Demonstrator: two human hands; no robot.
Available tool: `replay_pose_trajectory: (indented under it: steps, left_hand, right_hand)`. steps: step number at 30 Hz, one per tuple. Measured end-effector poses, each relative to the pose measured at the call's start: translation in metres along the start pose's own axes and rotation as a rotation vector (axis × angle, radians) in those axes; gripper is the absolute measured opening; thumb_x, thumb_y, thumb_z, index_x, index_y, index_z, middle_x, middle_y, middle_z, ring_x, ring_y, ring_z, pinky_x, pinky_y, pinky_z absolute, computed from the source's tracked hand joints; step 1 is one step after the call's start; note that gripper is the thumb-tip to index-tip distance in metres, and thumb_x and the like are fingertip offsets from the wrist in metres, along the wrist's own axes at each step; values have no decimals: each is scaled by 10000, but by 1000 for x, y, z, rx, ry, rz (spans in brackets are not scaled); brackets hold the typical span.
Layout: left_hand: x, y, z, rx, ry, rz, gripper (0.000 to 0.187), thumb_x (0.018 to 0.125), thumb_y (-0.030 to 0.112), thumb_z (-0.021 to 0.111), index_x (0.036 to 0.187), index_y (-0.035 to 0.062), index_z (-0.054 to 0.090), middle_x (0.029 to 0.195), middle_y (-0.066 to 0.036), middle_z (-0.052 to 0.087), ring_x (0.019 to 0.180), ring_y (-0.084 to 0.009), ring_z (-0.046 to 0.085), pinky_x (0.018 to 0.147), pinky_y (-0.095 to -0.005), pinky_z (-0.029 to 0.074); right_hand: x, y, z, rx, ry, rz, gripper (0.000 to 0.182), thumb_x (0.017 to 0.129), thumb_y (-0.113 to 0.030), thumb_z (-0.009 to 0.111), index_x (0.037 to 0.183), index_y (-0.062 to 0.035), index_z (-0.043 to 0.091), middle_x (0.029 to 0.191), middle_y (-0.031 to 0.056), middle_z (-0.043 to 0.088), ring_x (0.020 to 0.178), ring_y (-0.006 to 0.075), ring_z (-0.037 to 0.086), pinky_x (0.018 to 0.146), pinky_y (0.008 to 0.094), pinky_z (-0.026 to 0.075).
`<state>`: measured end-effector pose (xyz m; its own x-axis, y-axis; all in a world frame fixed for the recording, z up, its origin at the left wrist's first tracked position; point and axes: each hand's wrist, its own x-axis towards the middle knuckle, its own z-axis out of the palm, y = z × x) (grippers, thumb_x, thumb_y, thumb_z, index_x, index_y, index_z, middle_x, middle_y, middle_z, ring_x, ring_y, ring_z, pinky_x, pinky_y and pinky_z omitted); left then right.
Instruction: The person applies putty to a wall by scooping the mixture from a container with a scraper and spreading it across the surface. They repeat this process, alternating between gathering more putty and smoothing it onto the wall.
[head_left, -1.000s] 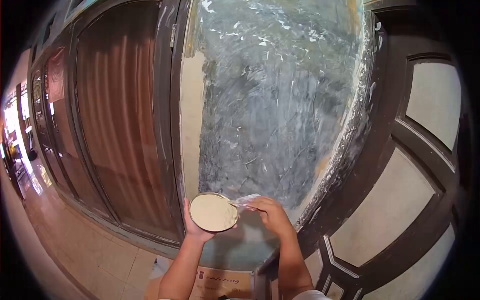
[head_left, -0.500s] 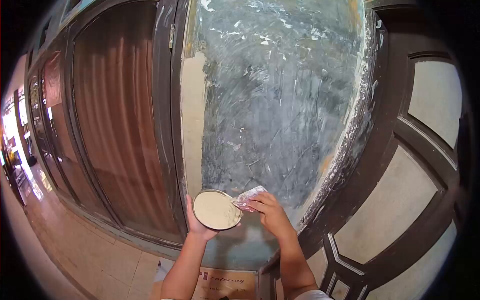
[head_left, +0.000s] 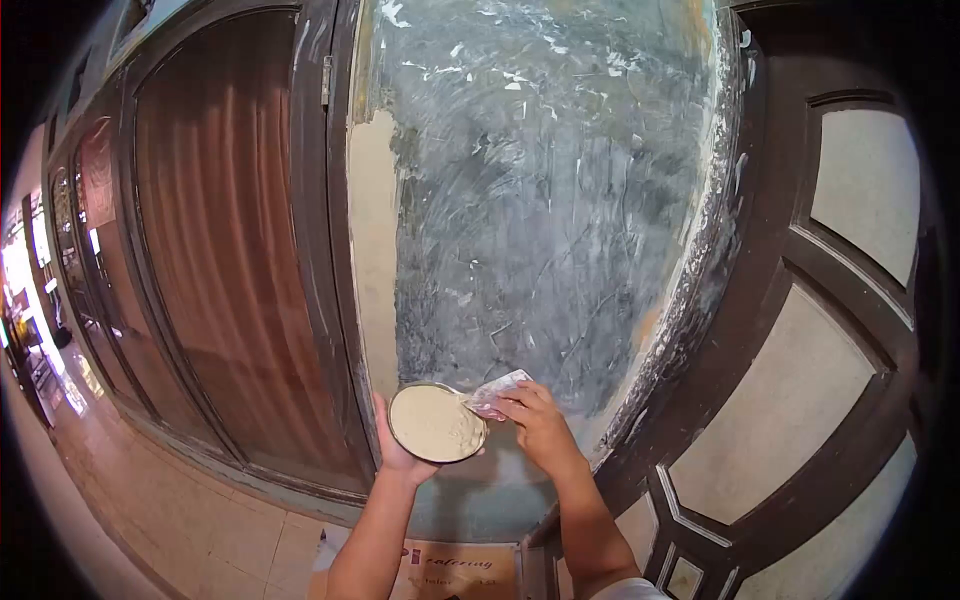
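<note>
A round, dark-rimmed bowl (head_left: pixel 430 422) full of cream-coloured paste rests in my left hand (head_left: pixel 396 455), whose fingers wrap round its side and underside. My right hand (head_left: pixel 536 420) grips a flat, paste-smeared scraper (head_left: pixel 497 392). The scraper's lower left edge meets the paste at the bowl's right rim. Behind both hands stands a grey, scuffed wall panel (head_left: pixel 530 220), with a smooth cream strip (head_left: pixel 372 220) of paste down its left edge.
Left of the panel is a dark-framed glass door (head_left: pixel 220 240) with a brown curtain behind it. Dark wooden panelling (head_left: pixel 770 400) stands on the right. A printed mat or sign (head_left: pixel 455 570) lies low between my arms, beside the tiled floor (head_left: pixel 230 520).
The view has shifted slightly, so the wall and door sit a little further left. Both hands keep their hold, and the scraper remains at the bowl's right rim.
</note>
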<state>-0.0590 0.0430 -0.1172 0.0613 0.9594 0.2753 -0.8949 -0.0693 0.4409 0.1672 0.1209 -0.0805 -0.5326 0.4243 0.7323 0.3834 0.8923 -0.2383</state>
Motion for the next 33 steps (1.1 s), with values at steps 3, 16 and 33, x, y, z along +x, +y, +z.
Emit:
replay_pose_trajectory:
  steps: [3, 16, 33]
  left_hand:
    - [2, -3, 8, -66, 66, -2, 1036, 902, 923, 307, 1476, 89, 525, 1505, -224, 534, 1311, -527, 555, 959, -864, 417]
    - [14, -32, 20, -6, 45, -64, 1019, 921, 909, 286, 1481, 92, 523, 1477, -213, 573, 1276, -477, 608, 969, -791, 484]
    - [-27, -42, 4, -133, -18, -66, 1113, 864, 955, 311, 1557, 94, 446, 1577, -268, 454, 1346, -607, 486, 1000, -866, 380]
  right_hand:
    - [-1, 4, 0, 2, 5, 22, 568, 720, 161, 601, 1198, -102, 759, 1258, 104, 696, 1285, 388, 574, 1101, 460, 492]
    - [-9, 25, -9, -46, 45, 19, 517, 770, 121, 605, 1200, -114, 769, 1280, 94, 694, 1298, 398, 560, 1105, 463, 493]
    - [64, 16, -58, 30, 234, 11, 222, 906, -8, 645, 1122, -13, 695, 1102, 150, 703, 1080, 365, 634, 933, 439, 482]
